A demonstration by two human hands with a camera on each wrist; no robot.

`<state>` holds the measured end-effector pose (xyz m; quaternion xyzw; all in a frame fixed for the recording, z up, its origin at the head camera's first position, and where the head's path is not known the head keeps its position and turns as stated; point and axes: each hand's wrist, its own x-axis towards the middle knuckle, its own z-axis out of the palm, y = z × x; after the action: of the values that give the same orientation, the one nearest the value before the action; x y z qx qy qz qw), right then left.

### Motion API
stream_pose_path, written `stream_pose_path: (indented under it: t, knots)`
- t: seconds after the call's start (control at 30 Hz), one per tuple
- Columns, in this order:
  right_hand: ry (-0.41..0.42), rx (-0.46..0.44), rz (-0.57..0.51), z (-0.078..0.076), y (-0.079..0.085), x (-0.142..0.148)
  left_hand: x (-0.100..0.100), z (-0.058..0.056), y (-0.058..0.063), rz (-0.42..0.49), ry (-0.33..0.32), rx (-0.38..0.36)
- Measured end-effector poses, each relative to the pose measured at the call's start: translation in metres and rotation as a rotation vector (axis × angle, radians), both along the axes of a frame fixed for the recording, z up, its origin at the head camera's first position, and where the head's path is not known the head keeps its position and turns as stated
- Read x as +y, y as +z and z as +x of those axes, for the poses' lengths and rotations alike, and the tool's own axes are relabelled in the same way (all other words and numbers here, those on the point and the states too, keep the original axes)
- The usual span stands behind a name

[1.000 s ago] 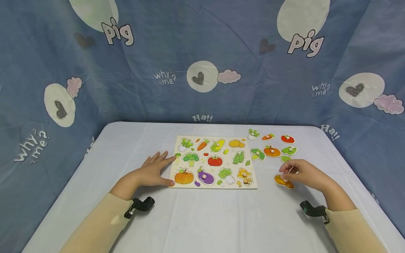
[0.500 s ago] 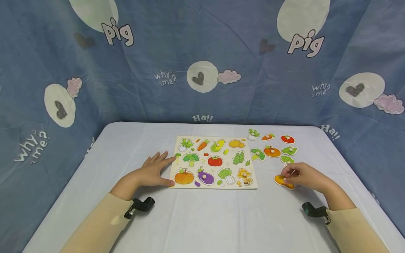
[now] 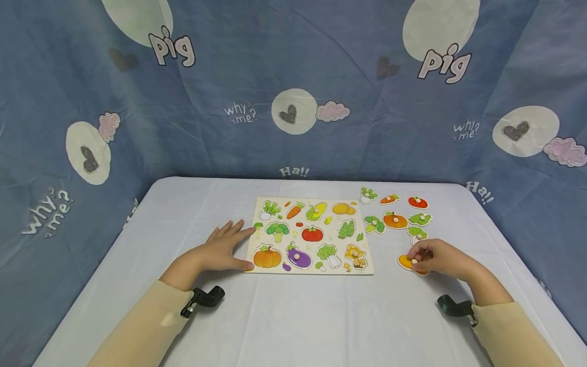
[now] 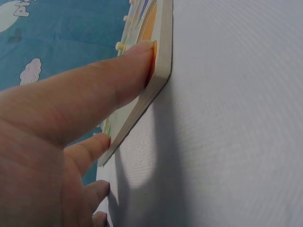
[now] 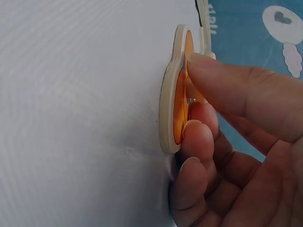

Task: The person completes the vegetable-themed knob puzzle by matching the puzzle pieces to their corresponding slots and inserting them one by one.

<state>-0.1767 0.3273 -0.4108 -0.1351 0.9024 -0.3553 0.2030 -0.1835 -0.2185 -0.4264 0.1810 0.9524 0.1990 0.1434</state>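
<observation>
My left hand (image 3: 223,250) lies with spread fingers at the left edge of a wooden vegetable puzzle board (image 3: 295,275). Its thumb (image 4: 128,71) rests on the near left corner, and a fingertip touches the edge farther back. Right of the board, my right hand (image 3: 442,260) pinches the small knob of a yellow-orange potato puzzle piece (image 3: 404,262). In the right wrist view, thumb and fingers close around that knob, hiding part of the potato's face, and the piece lies flat against the cloth. Knobbed eggplant (image 3: 300,259), corn (image 3: 316,211) and mushroom (image 3: 354,255) pieces sit in the board.
Behind my right hand lie several loose knobbed pieces, among them a cabbage (image 3: 417,233), a pumpkin (image 3: 395,220), a broccoli (image 3: 374,224), a tomato (image 3: 418,203) and a carrot (image 3: 389,199). White cloth (image 3: 302,321) covers the table. A blue printed curtain (image 3: 229,148) hangs behind.
My right hand has come down slightly and its fingers have closed in on the potato piece's knob, uncovering the cabbage piece behind. The left hand and the board have stayed put.
</observation>
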Motion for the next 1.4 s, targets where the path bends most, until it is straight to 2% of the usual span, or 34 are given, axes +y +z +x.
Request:
stream_pose_path:
  t: [0.93, 1.17, 1.4]
  knots:
    - [0.004, 0.0, 0.016, 0.0, 0.0, -0.002, 0.0, 0.0, 0.0, 0.002, 0.0, 0.004]
    - [0.048, 0.048, 0.044, -0.003, 0.011, -0.006, 0.0, 0.0, 0.001, 0.006, 0.004, 0.006]
    - [0.045, 0.047, 0.051, -0.008, 0.027, -0.015, 0.001, 0.0, -0.002, 0.008, -0.003, 0.006]
